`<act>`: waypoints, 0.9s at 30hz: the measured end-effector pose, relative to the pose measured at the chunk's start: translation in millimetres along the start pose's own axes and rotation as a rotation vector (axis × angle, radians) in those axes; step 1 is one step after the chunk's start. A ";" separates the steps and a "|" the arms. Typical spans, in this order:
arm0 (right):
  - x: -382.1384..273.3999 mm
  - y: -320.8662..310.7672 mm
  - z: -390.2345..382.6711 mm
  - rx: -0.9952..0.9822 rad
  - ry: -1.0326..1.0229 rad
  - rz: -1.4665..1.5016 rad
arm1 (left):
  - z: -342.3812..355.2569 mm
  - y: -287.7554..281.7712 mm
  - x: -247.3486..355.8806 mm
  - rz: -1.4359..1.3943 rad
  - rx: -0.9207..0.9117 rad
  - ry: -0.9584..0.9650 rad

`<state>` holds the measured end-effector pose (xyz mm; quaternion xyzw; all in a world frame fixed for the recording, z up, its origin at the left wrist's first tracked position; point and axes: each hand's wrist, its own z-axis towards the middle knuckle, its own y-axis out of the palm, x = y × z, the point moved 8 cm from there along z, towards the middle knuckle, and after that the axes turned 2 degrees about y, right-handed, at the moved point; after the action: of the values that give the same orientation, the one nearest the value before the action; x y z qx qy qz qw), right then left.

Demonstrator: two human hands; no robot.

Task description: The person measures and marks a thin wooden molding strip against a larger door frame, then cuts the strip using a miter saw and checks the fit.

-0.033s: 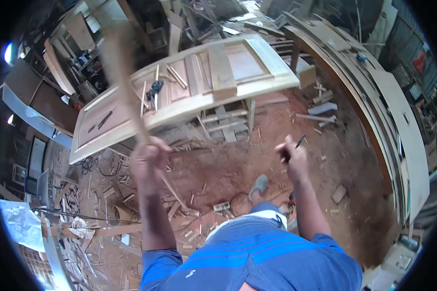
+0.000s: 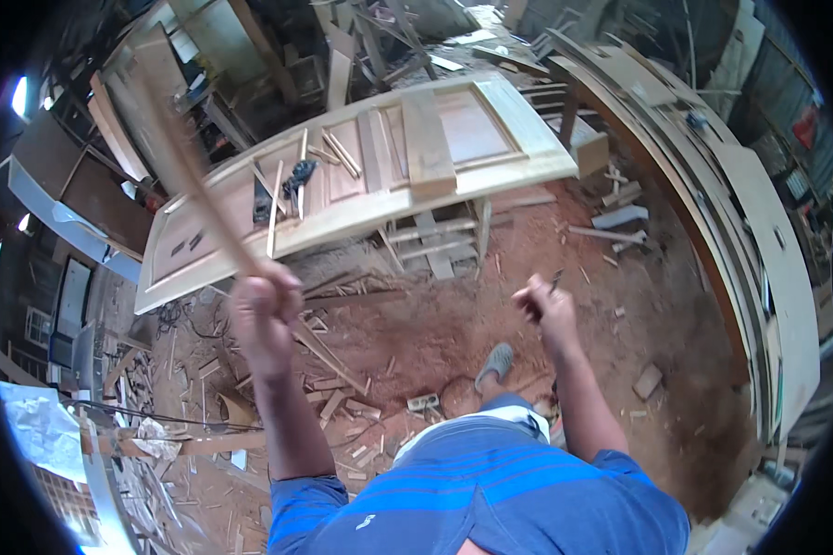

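Note:
My left hand (image 2: pixel 267 314) is closed around a long wooden strip (image 2: pixel 197 190), which slants up to the far left, its upper end blurred. The strip's lower end passes below my fist toward the floor. My right hand (image 2: pixel 546 310), fingers curled, holds a thin dark pencil-like stick (image 2: pixel 556 279) whose tip sticks up past the knuckles. Ahead of both hands lies a panelled wooden door (image 2: pixel 518 129), raised on a slatted wooden support (image 2: pixel 435 242). Thin strips (image 2: pixel 341 153), a wide board (image 2: pixel 426 153) and a black tool (image 2: pixel 298 178) rest on the door.
Long boards and sheets (image 2: pixel 759 222) are stacked along the right side. Wood offcuts litter the reddish dirt floor (image 2: pixel 416 338), with a grey block (image 2: pixel 423 402) near my feet. A horizontal plank (image 2: pixel 215 442) and crumpled paper (image 2: pixel 159 438) are at the lower left.
My left hand has shifted left with the wooden strip, uncovering more of the door's surface and a dark flat item beside the black tool. My right hand has moved slightly left.

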<state>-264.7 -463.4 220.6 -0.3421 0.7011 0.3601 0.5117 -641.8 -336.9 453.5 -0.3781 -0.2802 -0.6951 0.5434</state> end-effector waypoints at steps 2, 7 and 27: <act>40.7 28.8 43.0 -0.156 0.054 -0.130 | 47.3 -13.8 8.1 -0.109 0.147 0.066; 51.1 89.6 113.0 -0.486 0.061 -0.375 | 112.1 -47.3 -26.7 -0.259 0.491 0.065; -17.1 148.1 433.3 0.095 0.175 0.282 | 110.9 -84.7 -426.2 -0.600 0.848 -0.575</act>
<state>-182.1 -16.0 166.0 -0.2460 0.8002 0.3634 0.4087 -646.6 4.9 163.2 -0.2055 -0.7642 -0.5152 0.3292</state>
